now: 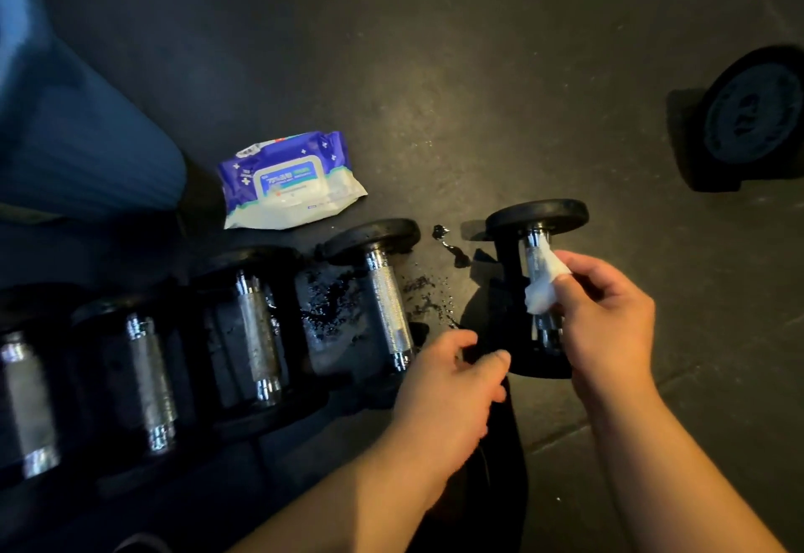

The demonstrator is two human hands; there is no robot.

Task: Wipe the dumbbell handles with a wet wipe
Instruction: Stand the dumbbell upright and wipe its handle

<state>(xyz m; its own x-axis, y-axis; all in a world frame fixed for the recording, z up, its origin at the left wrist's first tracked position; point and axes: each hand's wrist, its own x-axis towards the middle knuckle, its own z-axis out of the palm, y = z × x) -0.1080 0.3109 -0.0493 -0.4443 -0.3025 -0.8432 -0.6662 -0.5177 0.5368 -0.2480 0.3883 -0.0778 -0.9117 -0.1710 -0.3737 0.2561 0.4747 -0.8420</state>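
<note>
Currently a soft, damp wipe is pinched in the right hand against the rightmost dumbbell's handle; the heavy dumbbell's near end is steadied just beside the curled, empty-looking left hand.

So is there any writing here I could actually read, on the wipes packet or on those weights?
None reads clearly.
Wet wipe pack: printed lines on its label, too small and blurred.
Weight plate: raised markings on its face, too dark and blurred.
Dumbbell handle under the wet wipe: faint marks, unreadable.
</note>
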